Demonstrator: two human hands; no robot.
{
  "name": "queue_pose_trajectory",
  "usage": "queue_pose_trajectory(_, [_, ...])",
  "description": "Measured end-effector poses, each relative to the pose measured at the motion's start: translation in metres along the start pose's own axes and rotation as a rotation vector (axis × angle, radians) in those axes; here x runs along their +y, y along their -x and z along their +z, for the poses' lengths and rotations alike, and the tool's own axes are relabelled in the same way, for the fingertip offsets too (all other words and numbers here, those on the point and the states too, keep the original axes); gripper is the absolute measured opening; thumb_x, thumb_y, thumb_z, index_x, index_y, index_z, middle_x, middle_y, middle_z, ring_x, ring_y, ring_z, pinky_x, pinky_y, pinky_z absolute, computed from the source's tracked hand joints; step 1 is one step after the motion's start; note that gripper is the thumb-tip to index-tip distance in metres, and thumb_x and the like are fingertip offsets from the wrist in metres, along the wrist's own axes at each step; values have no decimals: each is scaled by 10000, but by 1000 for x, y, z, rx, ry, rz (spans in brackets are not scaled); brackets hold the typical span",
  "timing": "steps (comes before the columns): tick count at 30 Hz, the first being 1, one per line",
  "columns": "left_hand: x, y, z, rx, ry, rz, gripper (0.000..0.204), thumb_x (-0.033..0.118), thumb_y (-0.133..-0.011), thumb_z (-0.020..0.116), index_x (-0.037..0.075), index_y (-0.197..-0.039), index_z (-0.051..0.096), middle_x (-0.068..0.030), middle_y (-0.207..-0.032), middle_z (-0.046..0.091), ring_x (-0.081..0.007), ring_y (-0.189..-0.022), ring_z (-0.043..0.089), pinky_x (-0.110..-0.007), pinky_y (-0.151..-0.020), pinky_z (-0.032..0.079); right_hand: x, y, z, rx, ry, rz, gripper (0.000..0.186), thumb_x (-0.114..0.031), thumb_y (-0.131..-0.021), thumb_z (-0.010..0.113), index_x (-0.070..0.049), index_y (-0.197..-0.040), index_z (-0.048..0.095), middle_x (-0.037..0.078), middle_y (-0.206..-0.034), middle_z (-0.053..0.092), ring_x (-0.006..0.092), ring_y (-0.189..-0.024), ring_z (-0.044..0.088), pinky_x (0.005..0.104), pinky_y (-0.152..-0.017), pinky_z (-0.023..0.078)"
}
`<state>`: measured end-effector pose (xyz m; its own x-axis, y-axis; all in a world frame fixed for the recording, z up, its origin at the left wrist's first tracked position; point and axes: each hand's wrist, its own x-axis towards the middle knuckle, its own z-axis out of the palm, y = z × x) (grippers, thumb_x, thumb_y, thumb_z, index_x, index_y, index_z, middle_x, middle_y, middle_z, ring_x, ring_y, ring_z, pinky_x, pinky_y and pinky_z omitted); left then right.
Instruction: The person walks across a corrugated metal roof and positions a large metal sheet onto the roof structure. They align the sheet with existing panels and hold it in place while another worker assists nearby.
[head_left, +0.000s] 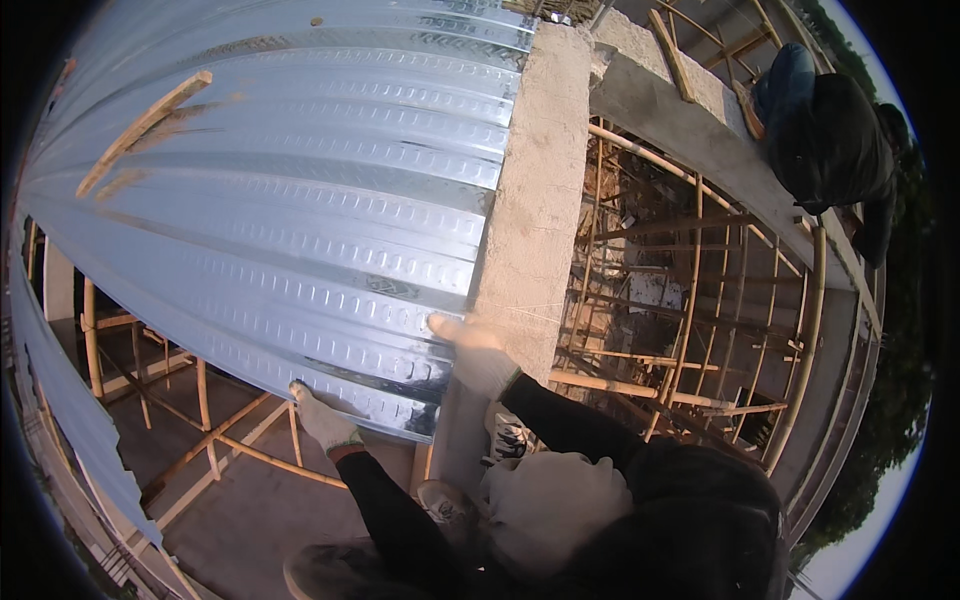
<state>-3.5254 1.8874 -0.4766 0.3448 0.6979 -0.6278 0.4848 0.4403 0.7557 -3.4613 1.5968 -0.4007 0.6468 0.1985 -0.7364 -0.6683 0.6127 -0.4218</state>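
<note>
A ribbed, shiny metal decking sheet (330, 290) lies with its right end on a concrete beam (535, 190). My left hand (325, 418), in a pale work glove, grips the sheet's near edge, its thumb on top and its other fingers hidden. At the sheet's right end, beside the beam, my right hand (480, 362) holds the corner area in a matching glove. One of its digits reaches over the metal; the rest are partly out of sight. Both forearms wear dark sleeves.
A curved wooden strip (145, 130) lies on the decking. Bamboo scaffolding (700, 290) fills the opening right of the beam, and more poles (205, 440) stand below left. A co-worker in dark clothes (835, 140) crouches on the far beam. My shoe (508, 435) is near the beam.
</note>
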Motion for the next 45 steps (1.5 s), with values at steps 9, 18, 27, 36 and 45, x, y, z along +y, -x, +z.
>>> queue_pose_trajectory(9, [-6,-3,12,-39,-27,-36,802,619,-1073,522,-66,-1491,533,-140,-1414,587,-263,-1216,590,-376,-1067,468,23,-24,-23,-21,73,-105,382,-217,-1056,691,60,-1318,678,156,-1203,753,217,-1029,718,362,-900,567])
queue_pose_trajectory(18, [15,31,12,-47,-19,137,782,541,-1096,523,-106,-1533,481,-174,-1520,549,-274,-1316,563,-381,-1138,428,-20,27,3,-47,313,-85,440,-236,-1069,652,112,-1337,632,186,-1227,740,242,-1127,687,382,-1005,520])
queue_pose_trajectory(27, [51,59,5,-1,17,143,749,551,-1074,562,-110,-1424,589,-183,-1360,633,-264,-1183,611,-391,-1047,474,2,16,3,-197,9,-211,396,-176,-1058,663,112,-1327,634,189,-1226,730,207,-1050,710,357,-906,565])
queue_pose_trajectory(36, [45,58,5,6,-40,119,738,564,-1078,547,-123,-1343,609,-157,-1262,652,-254,-1067,612,-386,-966,496,-6,36,16,-22,148,-208,424,-182,-1056,657,108,-1363,620,194,-1257,724,225,-1111,700,374,-957,548])
queue_pose_trajectory(45, [65,80,0,-94,215,241,584,433,-1103,552,-82,-1373,609,-131,-1274,656,-229,-1094,629,-369,-971,510,-17,43,12,-215,126,-231,388,-187,-1064,659,103,-1322,651,189,-1253,730,202,-1091,684,366,-958,537])
